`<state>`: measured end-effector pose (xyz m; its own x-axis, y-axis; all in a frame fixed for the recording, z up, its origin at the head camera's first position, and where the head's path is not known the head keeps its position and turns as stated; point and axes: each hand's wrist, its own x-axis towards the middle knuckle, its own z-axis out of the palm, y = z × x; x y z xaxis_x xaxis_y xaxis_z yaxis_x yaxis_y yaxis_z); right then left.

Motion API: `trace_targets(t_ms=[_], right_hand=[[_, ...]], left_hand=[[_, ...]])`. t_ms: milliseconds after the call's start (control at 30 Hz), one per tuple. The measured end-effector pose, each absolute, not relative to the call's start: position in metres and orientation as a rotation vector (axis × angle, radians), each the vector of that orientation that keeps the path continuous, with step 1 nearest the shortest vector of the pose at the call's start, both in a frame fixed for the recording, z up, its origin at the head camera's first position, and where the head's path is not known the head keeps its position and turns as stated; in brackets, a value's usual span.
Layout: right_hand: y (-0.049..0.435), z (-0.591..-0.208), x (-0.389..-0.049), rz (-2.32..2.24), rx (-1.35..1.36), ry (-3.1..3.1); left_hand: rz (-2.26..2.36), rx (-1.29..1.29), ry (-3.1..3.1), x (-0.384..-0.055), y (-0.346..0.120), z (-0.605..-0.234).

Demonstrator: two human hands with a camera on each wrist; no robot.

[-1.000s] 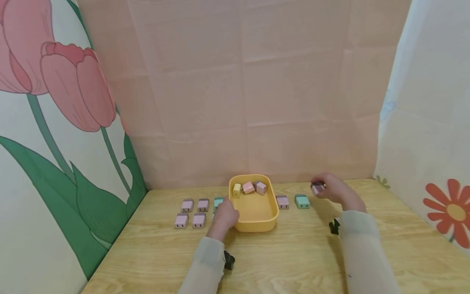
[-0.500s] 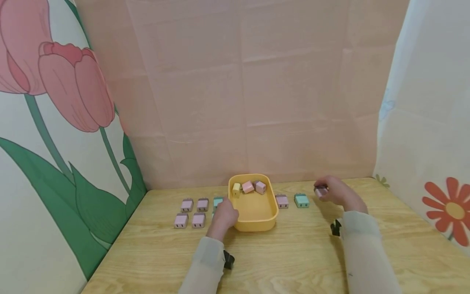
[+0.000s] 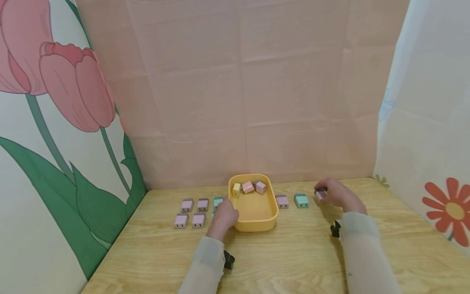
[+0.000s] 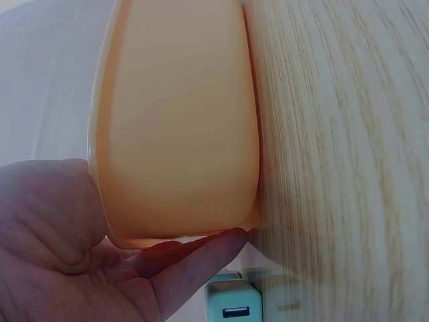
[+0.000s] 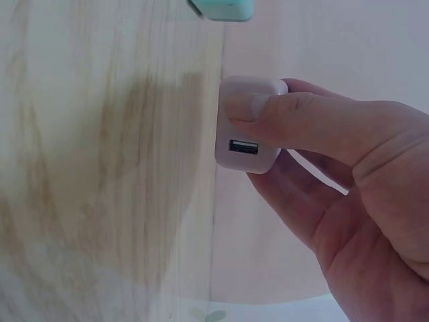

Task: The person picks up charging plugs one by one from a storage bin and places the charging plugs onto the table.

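My right hand (image 3: 335,194) pinches a pale purple USB charger (image 5: 249,157) between thumb and fingers, close over the table at the right. Its USB port faces the right wrist camera. My left hand (image 3: 225,214) grips the near left side of a yellow plastic bin (image 3: 257,226), the palm at the rim and fingers along the outer wall in the left wrist view (image 4: 194,268). In the bin lie a yellow charger (image 3: 236,190), a pink charger (image 3: 248,187) and a purple charger (image 3: 260,188). A teal charger (image 3: 302,200) stands just left of my right hand.
Several purple chargers (image 3: 181,220) stand in two rows left of the bin. A teal charger (image 3: 218,201) is partly hidden behind my left hand. Another purple charger (image 3: 282,201) sits against the bin's right side. A pink sheet (image 3: 242,102) hangs behind the wooden table (image 3: 279,261).
My right hand has moved slightly right and down toward the table with the purple charger. The left hand and the bin have kept their place.
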<state>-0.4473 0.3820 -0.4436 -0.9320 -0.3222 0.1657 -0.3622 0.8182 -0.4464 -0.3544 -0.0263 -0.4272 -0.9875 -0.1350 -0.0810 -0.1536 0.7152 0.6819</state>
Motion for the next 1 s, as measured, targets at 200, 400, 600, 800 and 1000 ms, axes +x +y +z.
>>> trace_targets(t_ms=[200,400,600,800,1000], right_hand=[[0.383,-0.447,-0.448,0.723,0.518,-2.957],[0.382,-0.447,-0.445,0.747,0.520,-2.966],[0.381,-0.449,-0.444,0.730,0.549,-2.959],[0.383,-0.455,-0.446,0.739,0.566,-2.941],[0.383,-0.456,-0.447,0.737,0.569,-2.939]], left_hand=[[1.139,-0.233,2.905,-0.347,-0.024,-0.421],[1.146,-0.239,2.898,-0.352,-0.025,-0.425],[1.117,-0.238,2.899,-0.364,-0.029,-0.437],[1.097,-0.236,2.905,-0.371,-0.030,-0.442],[1.139,-0.267,2.891,-0.352,-0.024,-0.425]])
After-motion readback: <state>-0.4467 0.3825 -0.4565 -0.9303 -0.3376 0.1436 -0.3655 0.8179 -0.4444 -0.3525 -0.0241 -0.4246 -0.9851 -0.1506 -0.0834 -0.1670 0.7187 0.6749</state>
